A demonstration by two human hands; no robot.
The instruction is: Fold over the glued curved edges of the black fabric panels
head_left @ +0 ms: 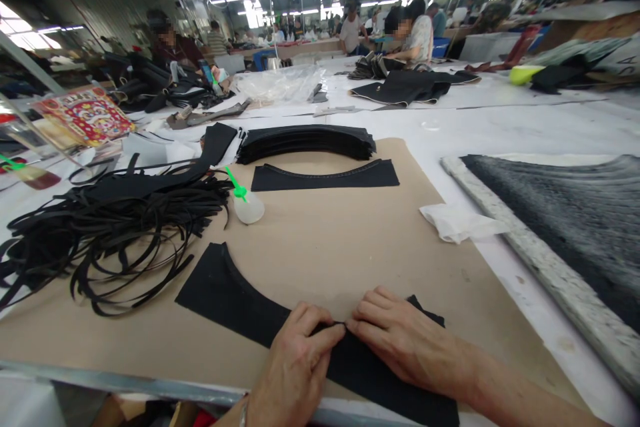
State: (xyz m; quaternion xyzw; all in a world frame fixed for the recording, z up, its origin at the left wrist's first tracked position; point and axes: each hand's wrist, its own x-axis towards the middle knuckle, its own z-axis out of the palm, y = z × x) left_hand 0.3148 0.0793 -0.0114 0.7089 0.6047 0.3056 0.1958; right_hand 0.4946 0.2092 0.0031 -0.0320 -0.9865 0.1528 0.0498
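A black curved fabric piece (240,310) lies across the brown paper (320,247) at the table's front. Its inner curved edge has a narrow folded rim on the left part. My left hand (305,353) pinches that edge near the middle, thumb and index finger pressed together. Just to the right, my right hand (395,333) has its fingertips closed on the same edge, almost touching the left thumb. Much of the piece's right half is covered by the right hand and forearm. Beyond lies a similar black piece (325,180) with a stitched curved edge.
A stack of black curved pieces (305,141) sits farther back. Tangled black strips (130,227) cover the left. A squeeze bottle with a green nozzle (249,207) stands near them. White tissue (460,223) and a speckled board (500,213) are on the right. Other people work beyond.
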